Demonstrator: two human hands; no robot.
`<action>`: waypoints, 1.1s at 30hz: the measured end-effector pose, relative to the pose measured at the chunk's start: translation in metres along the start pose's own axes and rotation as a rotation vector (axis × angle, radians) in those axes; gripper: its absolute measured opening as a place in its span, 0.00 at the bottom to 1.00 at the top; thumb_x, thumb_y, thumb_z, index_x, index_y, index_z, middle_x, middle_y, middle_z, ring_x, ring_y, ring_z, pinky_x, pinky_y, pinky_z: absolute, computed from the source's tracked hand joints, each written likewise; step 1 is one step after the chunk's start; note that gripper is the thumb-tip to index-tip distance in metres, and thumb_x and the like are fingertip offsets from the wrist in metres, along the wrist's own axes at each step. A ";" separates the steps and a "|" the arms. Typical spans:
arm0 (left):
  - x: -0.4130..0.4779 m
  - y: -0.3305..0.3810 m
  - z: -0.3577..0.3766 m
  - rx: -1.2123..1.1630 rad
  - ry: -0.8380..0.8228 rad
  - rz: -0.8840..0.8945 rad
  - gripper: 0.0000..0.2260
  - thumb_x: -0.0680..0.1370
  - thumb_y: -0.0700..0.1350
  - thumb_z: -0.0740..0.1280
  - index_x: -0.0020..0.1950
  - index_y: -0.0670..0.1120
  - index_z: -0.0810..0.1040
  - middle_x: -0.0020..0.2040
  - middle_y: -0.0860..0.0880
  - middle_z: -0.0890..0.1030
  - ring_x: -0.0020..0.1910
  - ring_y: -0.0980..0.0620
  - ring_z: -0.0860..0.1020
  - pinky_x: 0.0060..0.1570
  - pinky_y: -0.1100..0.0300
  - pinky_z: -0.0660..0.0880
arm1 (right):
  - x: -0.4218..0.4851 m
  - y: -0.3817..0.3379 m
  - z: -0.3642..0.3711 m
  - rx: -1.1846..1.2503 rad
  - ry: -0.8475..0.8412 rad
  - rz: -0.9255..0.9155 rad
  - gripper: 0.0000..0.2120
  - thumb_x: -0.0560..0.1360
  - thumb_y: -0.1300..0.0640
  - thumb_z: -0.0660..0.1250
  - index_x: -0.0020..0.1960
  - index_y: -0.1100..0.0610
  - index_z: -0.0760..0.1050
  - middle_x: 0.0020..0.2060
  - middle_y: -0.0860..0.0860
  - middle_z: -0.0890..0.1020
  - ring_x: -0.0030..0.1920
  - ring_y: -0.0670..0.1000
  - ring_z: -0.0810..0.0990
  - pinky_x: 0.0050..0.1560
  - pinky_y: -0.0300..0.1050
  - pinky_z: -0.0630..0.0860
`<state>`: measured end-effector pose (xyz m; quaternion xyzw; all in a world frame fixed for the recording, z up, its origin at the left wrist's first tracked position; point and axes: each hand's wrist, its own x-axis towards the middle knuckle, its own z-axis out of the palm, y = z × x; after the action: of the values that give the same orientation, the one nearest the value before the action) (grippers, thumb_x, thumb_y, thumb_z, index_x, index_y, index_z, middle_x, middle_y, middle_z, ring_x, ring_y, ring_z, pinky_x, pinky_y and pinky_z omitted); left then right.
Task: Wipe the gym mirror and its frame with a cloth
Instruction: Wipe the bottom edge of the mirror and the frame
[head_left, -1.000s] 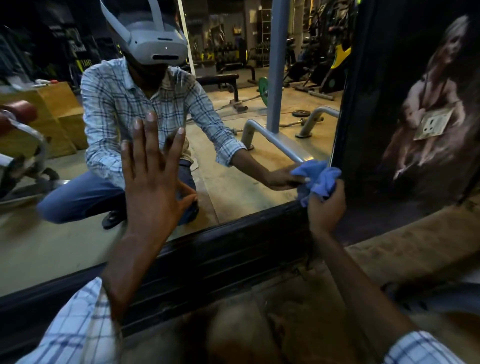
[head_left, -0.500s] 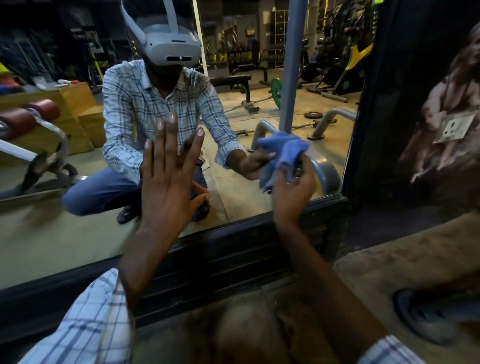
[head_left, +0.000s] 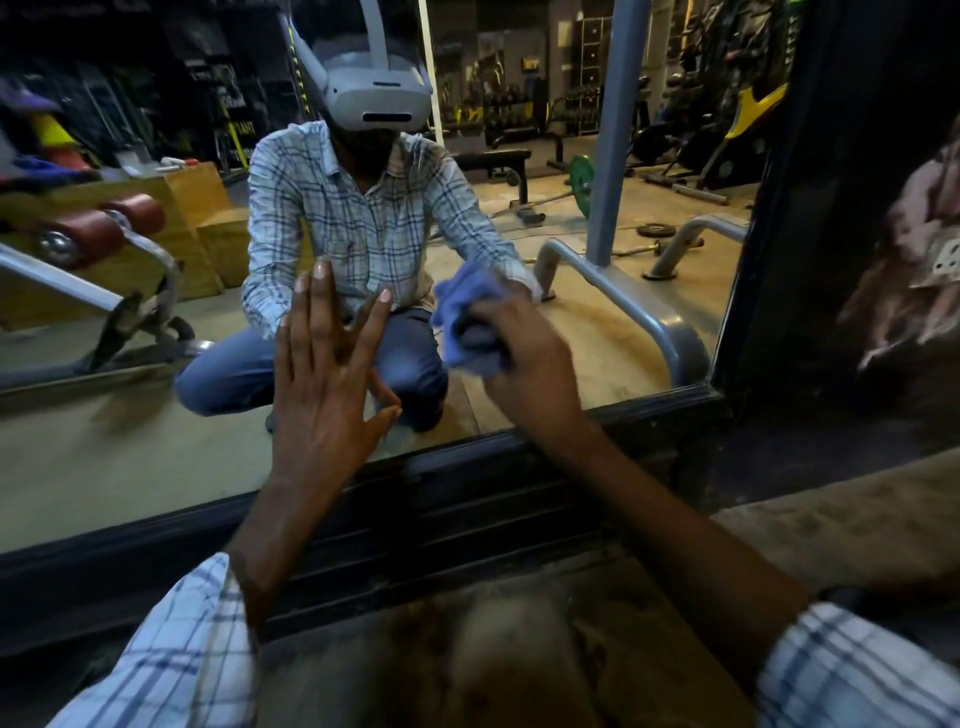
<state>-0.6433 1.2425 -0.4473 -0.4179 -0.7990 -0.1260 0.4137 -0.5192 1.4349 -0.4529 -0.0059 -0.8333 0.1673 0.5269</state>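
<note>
**A:** Where do we find the cloth?

**B:** We see it bunched up, blue, in the right hand. The fingers are curled round it and hold it against the glass of the mirror. It sits low on the glass, right of the middle. It is above the bottom rail of the black frame and well left of the frame's right upright.

**A:** And the other hand?

**B:** The left hand is just left of the cloth and apart from it. Its fingers are straight and spread and the palm is laid flat on the glass, with each fingertip meeting its reflection. It holds nothing.

**A:** Can we tell how firmly the cloth is pressed?

**B:** No, the right hand and cloth are a little blurred.

**A:** What else do we have?

**B:** Near us, a checked sleeve shows at each bottom corner. In the glass we see the person crouching in the same checked shirt, wearing a grey headset. Farther off in the reflection there are wooden boxes on the left. A grey post stands on the right, with a green weight plate just beside it. The bare floor runs along the right, below the frame.
</note>
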 end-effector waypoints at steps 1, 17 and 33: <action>-0.002 -0.003 0.000 0.006 -0.006 -0.004 0.51 0.71 0.54 0.80 0.85 0.53 0.51 0.84 0.36 0.41 0.83 0.36 0.42 0.80 0.38 0.49 | -0.003 0.003 -0.003 -0.047 -0.143 -0.101 0.20 0.71 0.61 0.70 0.63 0.56 0.79 0.61 0.53 0.80 0.58 0.55 0.80 0.55 0.47 0.80; -0.044 -0.036 0.009 0.044 0.028 -0.090 0.49 0.70 0.55 0.80 0.85 0.55 0.56 0.84 0.36 0.45 0.83 0.34 0.46 0.77 0.33 0.50 | -0.071 0.036 0.018 0.092 0.326 0.413 0.10 0.76 0.60 0.73 0.57 0.58 0.79 0.53 0.51 0.81 0.52 0.49 0.80 0.54 0.51 0.78; -0.089 -0.105 -0.001 0.023 -0.021 -0.202 0.51 0.69 0.59 0.79 0.85 0.57 0.54 0.84 0.36 0.43 0.83 0.36 0.43 0.76 0.33 0.52 | -0.027 -0.071 0.102 0.200 0.364 0.321 0.14 0.73 0.61 0.76 0.57 0.56 0.79 0.52 0.48 0.79 0.50 0.48 0.79 0.50 0.45 0.78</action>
<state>-0.6966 1.1265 -0.4994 -0.3319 -0.8427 -0.1535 0.3950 -0.5848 1.3350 -0.4963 -0.1158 -0.6926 0.3264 0.6328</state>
